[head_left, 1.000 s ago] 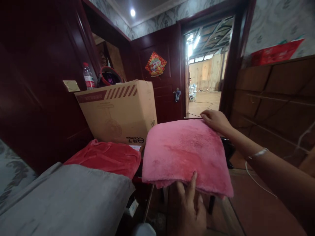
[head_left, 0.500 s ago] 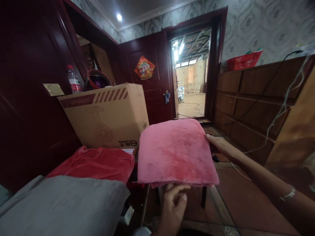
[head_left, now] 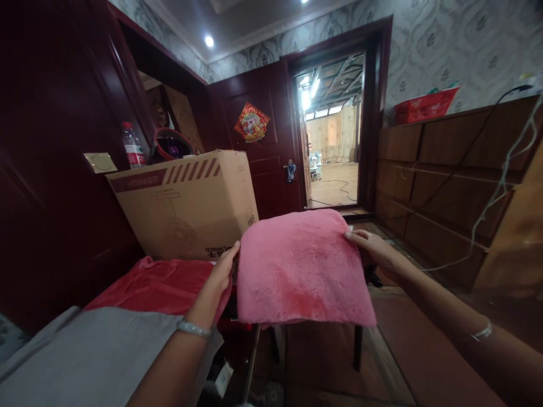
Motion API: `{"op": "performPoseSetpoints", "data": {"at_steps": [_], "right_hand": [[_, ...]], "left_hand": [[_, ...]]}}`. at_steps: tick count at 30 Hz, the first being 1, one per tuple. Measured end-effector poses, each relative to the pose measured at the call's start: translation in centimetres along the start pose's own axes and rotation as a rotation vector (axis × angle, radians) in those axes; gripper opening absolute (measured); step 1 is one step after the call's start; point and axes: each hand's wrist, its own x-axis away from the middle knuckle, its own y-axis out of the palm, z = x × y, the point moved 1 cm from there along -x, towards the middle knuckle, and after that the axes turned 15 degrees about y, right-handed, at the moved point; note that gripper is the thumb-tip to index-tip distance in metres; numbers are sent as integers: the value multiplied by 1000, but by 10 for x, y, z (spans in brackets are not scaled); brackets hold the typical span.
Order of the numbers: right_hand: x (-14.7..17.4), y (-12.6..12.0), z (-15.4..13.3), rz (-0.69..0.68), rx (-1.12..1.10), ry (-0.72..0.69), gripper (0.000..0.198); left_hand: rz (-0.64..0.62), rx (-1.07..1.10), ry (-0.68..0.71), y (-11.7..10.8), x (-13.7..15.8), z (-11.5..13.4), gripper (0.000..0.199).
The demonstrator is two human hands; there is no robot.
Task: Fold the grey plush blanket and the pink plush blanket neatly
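A pink plush cloth (head_left: 303, 268), folded into a thick rounded square, lies over a low seat whose dark legs show beneath it. At its left edge is my left hand (head_left: 223, 270), fingers stretched out straight along the side. My right hand (head_left: 375, 250) pinches the cloth's upper right edge between thumb and fingers, where a small pale bit shows at the fingertips. A red cloth (head_left: 156, 285) and a grey cloth (head_left: 102, 356) lie to the left, partly behind my left forearm.
Behind stands a large cardboard box (head_left: 186, 209) with a plastic bottle (head_left: 133, 146) and a red-rimmed container (head_left: 172, 144) on top. Wooden drawers (head_left: 453, 152) with hanging cables line the right wall, a red basket (head_left: 426, 105) on them. The doorway (head_left: 333, 135) is open.
My left hand has moved from beneath the cloth's front edge up to its left side, its curled fingers now straightened. My right hand stays at the right edge, shifted slightly inward.
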Motion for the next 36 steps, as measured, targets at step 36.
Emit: {"op": "performPoseSetpoints", "data": {"at_steps": [36], "right_hand": [[-31, -22, 11, 269, 168, -97, 60]], "left_hand": [[-64, -122, 147, 54, -30, 3, 50]]}}
